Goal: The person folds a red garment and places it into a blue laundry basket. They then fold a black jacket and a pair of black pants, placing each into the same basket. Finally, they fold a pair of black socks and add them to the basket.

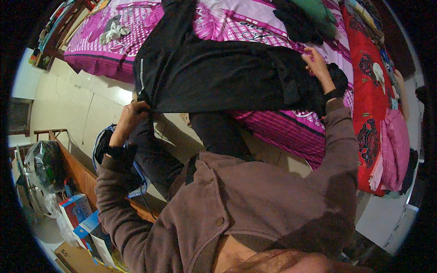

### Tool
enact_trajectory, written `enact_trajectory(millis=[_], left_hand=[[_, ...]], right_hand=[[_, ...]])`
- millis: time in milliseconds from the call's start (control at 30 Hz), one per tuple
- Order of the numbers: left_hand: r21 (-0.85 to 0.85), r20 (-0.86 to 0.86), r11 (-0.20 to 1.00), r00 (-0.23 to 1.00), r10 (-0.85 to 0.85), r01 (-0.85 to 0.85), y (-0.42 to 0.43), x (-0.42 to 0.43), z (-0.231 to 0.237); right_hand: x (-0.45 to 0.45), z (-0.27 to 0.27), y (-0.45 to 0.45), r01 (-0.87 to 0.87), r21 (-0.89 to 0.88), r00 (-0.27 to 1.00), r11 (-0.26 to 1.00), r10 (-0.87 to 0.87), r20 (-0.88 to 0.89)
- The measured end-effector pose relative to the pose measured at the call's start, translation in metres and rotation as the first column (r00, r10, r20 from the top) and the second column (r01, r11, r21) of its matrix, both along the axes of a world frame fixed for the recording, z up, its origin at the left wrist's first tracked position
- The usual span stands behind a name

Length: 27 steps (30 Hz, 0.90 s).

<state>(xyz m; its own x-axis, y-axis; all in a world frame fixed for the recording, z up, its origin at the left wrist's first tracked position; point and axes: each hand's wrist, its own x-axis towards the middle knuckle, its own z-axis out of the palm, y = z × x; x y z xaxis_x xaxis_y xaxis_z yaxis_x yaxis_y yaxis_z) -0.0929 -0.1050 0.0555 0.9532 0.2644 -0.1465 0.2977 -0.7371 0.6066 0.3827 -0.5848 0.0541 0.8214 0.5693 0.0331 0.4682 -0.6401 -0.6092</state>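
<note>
A black garment (218, 78) with a pale reflective strip lies spread over the near edge of a bed, its long straight edge towards me. My left hand (135, 111) pinches the corner of that edge at the left. My right hand (315, 63) is raised over the garment's bunched right end, fingers apart and partly bent, with no cloth seen between them. Beneath the garment is a pink and white patterned bedsheet (252, 17).
White and grey cloth items (115, 32) lie on the bed's left part. Dark and green clothes (315, 18) are heaped at its far right. Beyond stands a red patterned surface (367, 102) with folded pink cloth (395, 150). Boxes (92, 228) and a plastic bag (46, 167) stand at lower left.
</note>
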Motion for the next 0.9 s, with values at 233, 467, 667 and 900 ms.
enact_trajectory(millis=[233,467,667,900], left_hand=[[0.014,0.028,0.999,0.999,-0.032,0.032,0.001,-0.003,0.002],[-0.037,-0.012,0.999,1.000,0.009,-0.009,0.002,-0.001,0.002],[-0.066,-0.038,0.998,0.999,0.013,-0.016,0.002,-0.003,-0.003],[-0.038,-0.023,0.999,1.000,0.007,-0.008,0.002,-0.002,0.004]], right_hand=[[0.060,-0.047,-0.005,-0.217,-0.001,0.965,0.976,0.215,0.150],[0.112,-0.012,-0.020,0.239,0.296,0.936,0.925,-0.301,0.183],[-0.036,0.007,0.025,-0.204,-0.091,0.926,0.975,0.162,-0.342],[-0.030,0.033,0.020,-0.328,-0.144,0.906,0.934,0.354,0.232]])
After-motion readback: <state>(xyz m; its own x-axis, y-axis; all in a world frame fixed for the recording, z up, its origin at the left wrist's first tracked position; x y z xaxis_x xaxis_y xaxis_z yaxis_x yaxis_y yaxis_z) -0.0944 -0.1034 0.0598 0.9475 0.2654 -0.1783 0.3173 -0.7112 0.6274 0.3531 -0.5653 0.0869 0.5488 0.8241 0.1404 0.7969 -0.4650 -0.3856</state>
